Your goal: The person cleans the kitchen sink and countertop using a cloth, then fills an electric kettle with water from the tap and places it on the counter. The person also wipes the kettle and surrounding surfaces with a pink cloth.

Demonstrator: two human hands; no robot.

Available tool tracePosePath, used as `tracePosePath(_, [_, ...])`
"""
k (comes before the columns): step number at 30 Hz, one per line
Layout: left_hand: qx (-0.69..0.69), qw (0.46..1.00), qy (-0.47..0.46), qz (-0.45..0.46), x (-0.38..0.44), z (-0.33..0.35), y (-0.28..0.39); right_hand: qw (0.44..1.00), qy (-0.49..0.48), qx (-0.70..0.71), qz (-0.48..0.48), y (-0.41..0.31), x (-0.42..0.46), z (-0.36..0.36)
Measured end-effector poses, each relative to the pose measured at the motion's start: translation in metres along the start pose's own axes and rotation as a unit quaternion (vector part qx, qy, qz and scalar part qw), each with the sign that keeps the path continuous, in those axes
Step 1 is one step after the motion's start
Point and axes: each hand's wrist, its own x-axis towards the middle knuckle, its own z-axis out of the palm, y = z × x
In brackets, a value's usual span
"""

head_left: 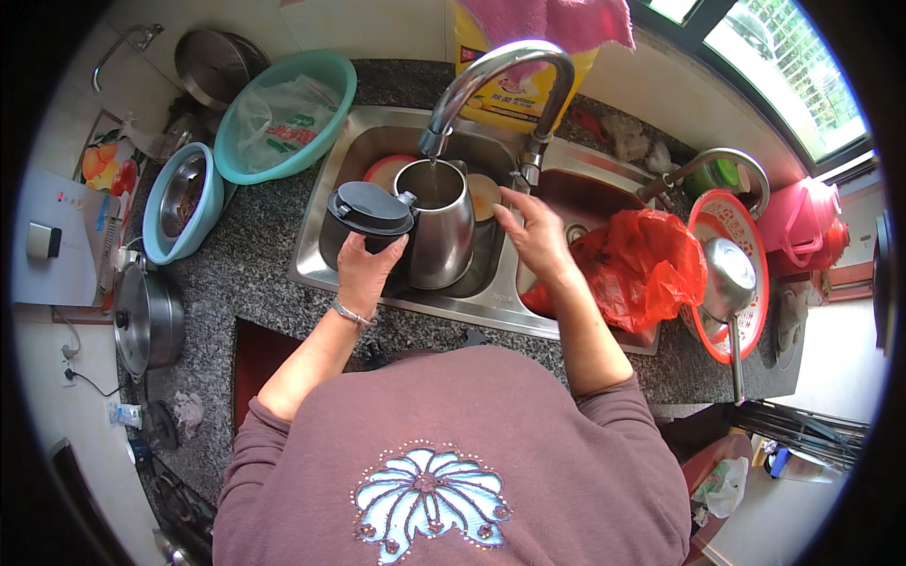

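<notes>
A stainless steel kettle (442,244) stands tilted in the left sink basin (488,272), with its black hinged lid (371,205) swung back towards the left. My left hand (364,265) grips the kettle's black handle, mostly hidden under the lid. A chrome gooseneck faucet (495,53) arches over the kettle, and a thin stream of water runs from its spout into the open mouth. To the right of the kettle, my right hand (538,237) is held with fingers apart near the faucet's base and lever (522,180). It holds nothing.
Plates (483,197) lie behind the kettle. A red plastic bag (630,262) fills much of the right basin (566,191). An enamel basin (750,311) with a steel ladle (729,279) leans at right. Turquoise basins (340,106) stand left; a yellow jug (488,106) stands behind the faucet.
</notes>
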Motion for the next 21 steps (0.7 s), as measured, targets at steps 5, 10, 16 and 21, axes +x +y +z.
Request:
tracePosePath(5, [0.048,0.999,-0.005,-0.009,-0.003,-0.005,0.010,0.966,-0.039,0.233,0.103,-0.011,0.036,0.041])
tracePosePath(10, [0.039,0.999,-0.027,0.004,-0.003,-0.001,0.011,0.793,-0.173,0.515,0.277,0.014,0.069,0.068])
tracePosePath(16, [0.137,0.989,-0.040,0.043,0.004,-0.006,0.018,0.812,-0.120,0.499,0.280,0.009,0.070,0.082])
tracePosePath(21, [0.139,0.989,-0.051,0.019,0.026,-0.015,0.020,0.869,-0.015,0.431,0.243,0.003,0.075,0.086])
